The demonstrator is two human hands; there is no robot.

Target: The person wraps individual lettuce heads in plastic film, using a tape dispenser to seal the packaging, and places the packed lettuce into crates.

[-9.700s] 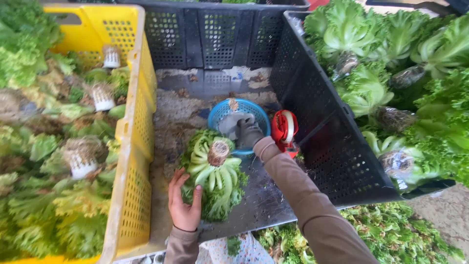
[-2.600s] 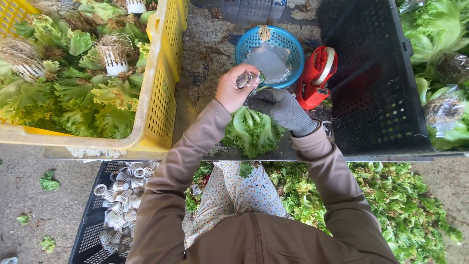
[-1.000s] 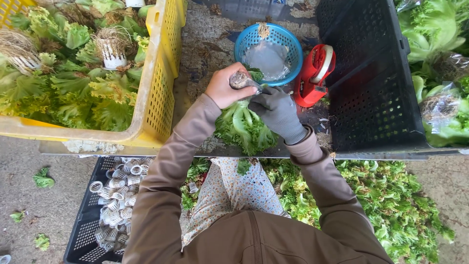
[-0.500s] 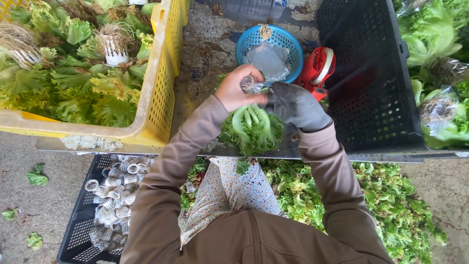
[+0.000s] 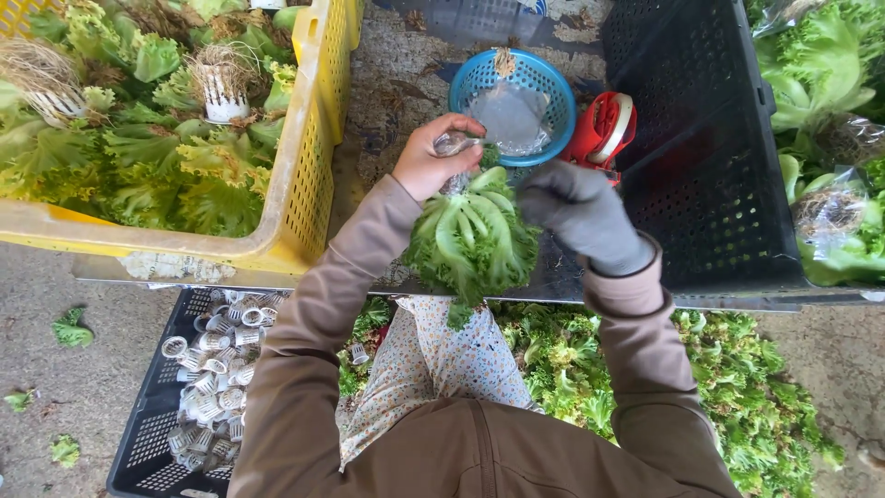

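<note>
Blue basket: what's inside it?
The blue basket holds clear plastic bags and a brownish root clump at the far rim. The left hand covers its near edge.

A clear plastic bag is lying crumpled inside the round blue basket on the bench. In the black crate at the right, heads of lettuce are sitting with clear plastic wrap bunched around their roots. A torn whitish label is peeling along the lower edge of the yellow crate. No signs or screens are showing.
</note>
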